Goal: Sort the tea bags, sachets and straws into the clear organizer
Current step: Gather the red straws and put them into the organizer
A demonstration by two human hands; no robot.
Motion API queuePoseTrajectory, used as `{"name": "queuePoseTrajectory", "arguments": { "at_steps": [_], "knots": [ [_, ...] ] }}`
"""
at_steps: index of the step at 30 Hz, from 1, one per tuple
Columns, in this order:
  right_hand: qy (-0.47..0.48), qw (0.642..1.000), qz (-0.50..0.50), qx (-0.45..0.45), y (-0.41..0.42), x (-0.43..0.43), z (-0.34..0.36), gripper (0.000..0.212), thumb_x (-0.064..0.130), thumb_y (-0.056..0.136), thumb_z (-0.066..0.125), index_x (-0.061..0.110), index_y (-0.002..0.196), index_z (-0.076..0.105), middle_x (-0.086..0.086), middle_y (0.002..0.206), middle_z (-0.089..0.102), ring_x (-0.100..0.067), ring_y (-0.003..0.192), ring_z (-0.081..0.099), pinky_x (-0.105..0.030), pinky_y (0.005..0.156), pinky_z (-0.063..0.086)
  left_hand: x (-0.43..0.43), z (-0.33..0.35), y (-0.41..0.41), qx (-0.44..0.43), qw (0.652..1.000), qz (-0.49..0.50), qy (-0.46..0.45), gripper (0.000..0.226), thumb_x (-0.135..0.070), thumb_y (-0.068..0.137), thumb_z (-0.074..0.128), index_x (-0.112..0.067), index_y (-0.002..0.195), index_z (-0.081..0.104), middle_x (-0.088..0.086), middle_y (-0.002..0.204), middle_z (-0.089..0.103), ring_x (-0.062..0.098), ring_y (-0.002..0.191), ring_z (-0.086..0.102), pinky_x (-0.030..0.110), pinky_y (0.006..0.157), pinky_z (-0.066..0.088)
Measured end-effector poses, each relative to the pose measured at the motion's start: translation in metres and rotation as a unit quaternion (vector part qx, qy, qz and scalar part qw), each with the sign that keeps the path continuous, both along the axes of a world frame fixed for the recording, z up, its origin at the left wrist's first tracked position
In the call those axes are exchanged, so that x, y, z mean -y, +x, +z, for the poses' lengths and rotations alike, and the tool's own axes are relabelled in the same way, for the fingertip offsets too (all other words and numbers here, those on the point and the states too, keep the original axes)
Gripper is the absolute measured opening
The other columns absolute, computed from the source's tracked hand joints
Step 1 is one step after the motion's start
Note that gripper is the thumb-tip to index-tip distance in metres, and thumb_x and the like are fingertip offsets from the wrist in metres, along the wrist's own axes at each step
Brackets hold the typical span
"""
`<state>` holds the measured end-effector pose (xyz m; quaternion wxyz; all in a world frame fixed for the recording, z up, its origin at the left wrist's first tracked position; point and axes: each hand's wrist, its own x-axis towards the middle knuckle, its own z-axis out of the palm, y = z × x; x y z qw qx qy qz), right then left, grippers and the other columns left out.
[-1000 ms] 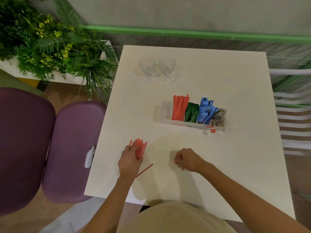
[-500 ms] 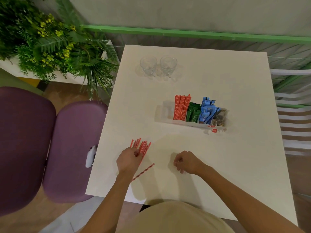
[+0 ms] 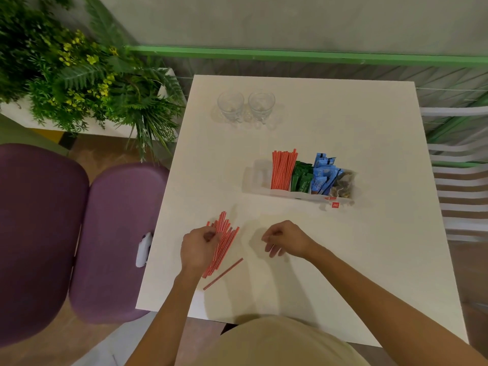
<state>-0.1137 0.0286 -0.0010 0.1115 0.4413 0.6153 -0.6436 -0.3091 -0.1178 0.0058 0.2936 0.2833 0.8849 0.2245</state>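
White tabletop [image 3: 343, 260] carries everything. One clear organizer [image 3: 257, 180] sits mid-tabletop. Its left end section looks empty, then come four filled ones: upright straws [image 3: 283, 169], green sachets [image 3: 301, 175], blue sachets [image 3: 323, 173], and tea bags [image 3: 343, 184] at the right end. They overlap too much to count. Two glasses [image 3: 230, 105] stand side by side near the far edge. Two hands work near the front edge, apart. The left hand [image 3: 198, 249] is clamped round one loose bundle [image 3: 224, 239] of red straws at tabletop level, too many to count. The right hand [image 3: 286, 239] is beside it, fingers loosely curled, nothing in it. One stray straw [image 3: 223, 273] lies just beside the bundle on the near side. One red tag [image 3: 334, 205] hangs over the organizer's front wall. Step in hand, I'd say: gathering the last straws. Next move needs the stray one collected, the ends squared, and the bundle stood upright in the organizer.
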Motion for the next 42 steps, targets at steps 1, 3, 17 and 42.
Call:
{"name": "queuePoseTrajectory", "arguments": {
  "at_steps": [1, 3, 17, 42],
  "knots": [
    [-0.011, 1.000, -0.013, -0.012, -0.002, 0.001, 0.003, 0.016, 0.014, 0.092, 0.057, 0.004, 0.096, 0.069, -0.014, 0.084, 0.074, -0.024, 0.069, 0.071, -0.027, 0.059, 0.052, -0.004, 0.004, 0.002, 0.032, 0.999, 0.011, 0.017, 0.010, -0.027, 0.086, 0.071, -0.019, 0.090, 0.075, -0.011, 0.076, 0.069, 0.011, 0.075, 0.066, 0.024, 0.075, 0.051],
    [-0.037, 0.998, -0.038, -0.036, -0.007, 0.003, 0.009, 0.019, 0.017, 0.094, 0.056, 0.003, 0.099, 0.068, -0.016, 0.085, 0.073, -0.024, 0.068, 0.070, -0.026, 0.057, 0.050, -0.013, 0.012, 0.009, 0.115, 0.992, 0.035, 0.035, 0.003, -0.022, 0.083, 0.074, -0.023, 0.083, 0.072, -0.011, 0.074, 0.067, 0.011, 0.075, 0.066, 0.023, 0.075, 0.052],
    [-0.071, 0.985, -0.133, -0.086, 0.014, 0.005, 0.007, 0.013, 0.018, 0.086, 0.072, 0.004, 0.085, 0.071, -0.016, 0.073, 0.068, -0.022, 0.057, 0.063, -0.027, 0.048, 0.047, -0.031, 0.010, 0.063, 0.319, 0.946, -0.048, -0.011, 0.014, -0.023, 0.083, 0.075, -0.013, 0.092, 0.076, 0.002, 0.083, 0.074, 0.013, 0.074, 0.068, 0.022, 0.062, 0.053],
    [-0.159, 0.956, -0.201, -0.144, 0.027, 0.001, 0.014, 0.023, 0.018, 0.091, 0.065, -0.004, 0.096, 0.064, -0.026, 0.087, 0.071, -0.030, 0.071, 0.068, -0.031, 0.061, 0.055, -0.032, 0.024, 0.074, 0.303, 0.940, -0.158, -0.016, 0.025, -0.032, 0.100, 0.047, -0.028, 0.086, 0.067, -0.007, 0.058, 0.047, 0.002, 0.044, 0.036, 0.016, 0.045, 0.028]
  ]
}}
